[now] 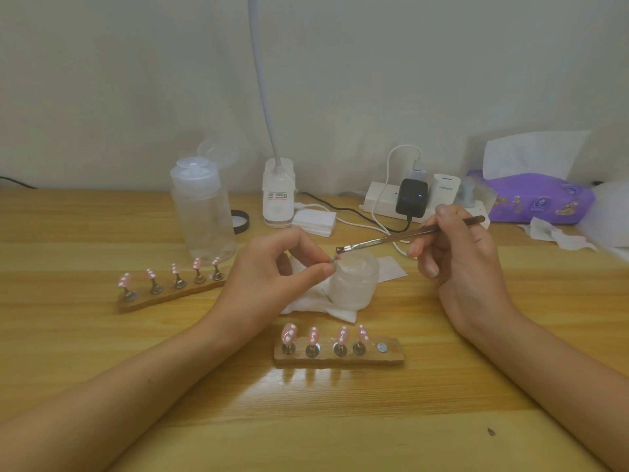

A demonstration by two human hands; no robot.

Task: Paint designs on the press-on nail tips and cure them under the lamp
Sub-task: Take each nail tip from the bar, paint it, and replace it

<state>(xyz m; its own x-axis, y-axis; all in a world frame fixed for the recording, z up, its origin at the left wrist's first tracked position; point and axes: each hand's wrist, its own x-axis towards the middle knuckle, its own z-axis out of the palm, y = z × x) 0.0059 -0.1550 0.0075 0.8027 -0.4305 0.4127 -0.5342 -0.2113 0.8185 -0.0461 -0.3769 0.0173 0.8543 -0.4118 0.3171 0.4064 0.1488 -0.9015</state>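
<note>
My left hand (pixel 279 264) pinches a small nail tip on its stand (pixel 334 261) over a frosted jar (pixel 354 281). My right hand (pixel 456 253) grips a thin brush (pixel 391 238), and its bristles touch the held tip. A near wooden holder (pixel 340 357) carries several pink tips with white dots, with one bare magnet (pixel 383 347) at its right end. A second holder (pixel 170 291) at the left carries several more pink dotted tips. A white gooseneck lamp (pixel 277 195) stands at the back.
A clear pump bottle (pixel 202 216) stands behind the left holder, with a black lid (pixel 241 222) beside it. White wipes (pixel 315 221), a power strip with chargers (pixel 412 199) and a purple tissue pack (pixel 537 199) line the back. A white cloth (pixel 320 304) lies under the jar.
</note>
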